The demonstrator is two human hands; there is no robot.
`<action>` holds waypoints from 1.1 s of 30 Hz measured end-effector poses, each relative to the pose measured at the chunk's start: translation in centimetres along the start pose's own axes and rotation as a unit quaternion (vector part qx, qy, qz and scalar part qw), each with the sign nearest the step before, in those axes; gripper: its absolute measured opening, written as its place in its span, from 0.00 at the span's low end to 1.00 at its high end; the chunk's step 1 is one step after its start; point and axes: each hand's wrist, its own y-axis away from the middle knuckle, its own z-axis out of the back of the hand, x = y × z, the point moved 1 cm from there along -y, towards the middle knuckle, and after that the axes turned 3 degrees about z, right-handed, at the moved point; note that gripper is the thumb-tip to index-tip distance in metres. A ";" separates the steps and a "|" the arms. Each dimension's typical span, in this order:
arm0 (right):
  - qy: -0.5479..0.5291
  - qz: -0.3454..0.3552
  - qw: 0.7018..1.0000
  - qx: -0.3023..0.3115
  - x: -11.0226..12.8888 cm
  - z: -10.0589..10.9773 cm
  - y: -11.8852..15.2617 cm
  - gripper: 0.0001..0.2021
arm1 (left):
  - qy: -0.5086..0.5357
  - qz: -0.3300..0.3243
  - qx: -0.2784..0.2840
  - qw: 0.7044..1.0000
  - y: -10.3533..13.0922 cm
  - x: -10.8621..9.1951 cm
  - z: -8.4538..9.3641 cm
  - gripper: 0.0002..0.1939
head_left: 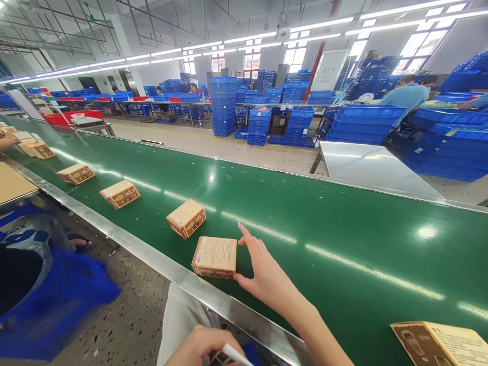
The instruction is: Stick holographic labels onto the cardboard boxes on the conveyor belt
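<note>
A cardboard box [216, 255], tan on top with printed text and brown on its sides, lies on the green conveyor belt. My right hand [263, 267] is just right of it, fingers apart, with the thumb by the box's near corner. A small pale strip [239, 223], like a sticker, shows at my right index fingertip. Low in the view, my left hand [208, 345] is closed around a white sheet [235, 354] with dark printed lines, partly cut off by the frame. Another box [186, 218] sits just beyond the first, turned at an angle.
More boxes [120, 193] stand along the belt [290, 203] to the left; one box [438, 343] is at lower right. A metal rail [152, 259] edges the belt's near side. At left are a blue crate [76, 300] and a co-worker's hand [6, 140]. Blue crates [224, 107] are stacked beyond.
</note>
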 end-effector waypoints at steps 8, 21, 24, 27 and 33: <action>-0.024 0.042 0.990 0.131 -0.7 2.8 -2.3 0.59 | 0.008 -0.110 -0.050 0.993 0.1 -2.2 2.0 0.19; -0.280 0.030 0.957 0.073 -6.0 5.2 -0.5 0.46 | -0.140 -0.143 -0.036 0.979 -1.8 1.6 0.2 0.06; -0.194 -0.039 0.976 -0.093 -6.1 4.8 0.0 0.34 | -0.193 -0.137 -0.016 0.971 -2.6 1.2 -0.7 0.11; -0.170 -0.072 0.969 -0.161 -5.2 5.1 2.5 0.20 | -0.179 -0.142 0.000 0.974 -2.6 0.5 -1.4 0.10; -0.304 -0.175 0.903 -0.246 -2.2 4.0 7.4 0.23 | -0.152 -0.145 0.004 0.978 -2.8 0.0 -4.1 0.06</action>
